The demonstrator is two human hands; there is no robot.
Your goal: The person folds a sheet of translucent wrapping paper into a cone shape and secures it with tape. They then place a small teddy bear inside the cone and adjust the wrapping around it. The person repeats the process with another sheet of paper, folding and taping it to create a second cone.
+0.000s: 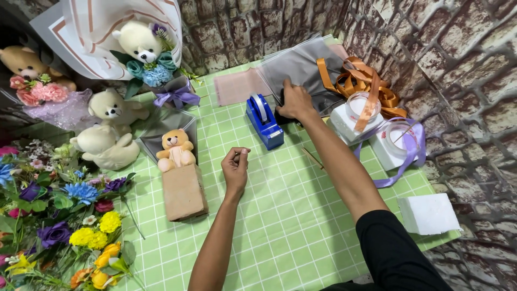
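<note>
The green checked table cover is carrying everything, so the biggest thing comes first. At its far edge a grey wrapping sheet is lying flat, with a pink sheet touching its left side. The right hand is pressing down on the near edge of the grey sheet, fingers spread flat, clamped on nothing. It looks like the wrapping step is going on: the sheet is being held in place. The next move, I think, needs a firm hold on the sheet so it is not sliding.

The left hand is hovering over the middle of the cover with the thumb and fingers pinched together. Something tiny may be between them, maybe a bit of tape, but it is too small to tell.

A brown block is lying near the left side, with a small orange teddy bear sitting at its far end. A blue tape holder is standing just beside the right hand. Near the right edge, two white blocks are holding clear round tubs, with orange ribbon and purple ribbon trailing over them. Another white foam block is sitting at the near right corner. No labels are showing clearly.
</note>
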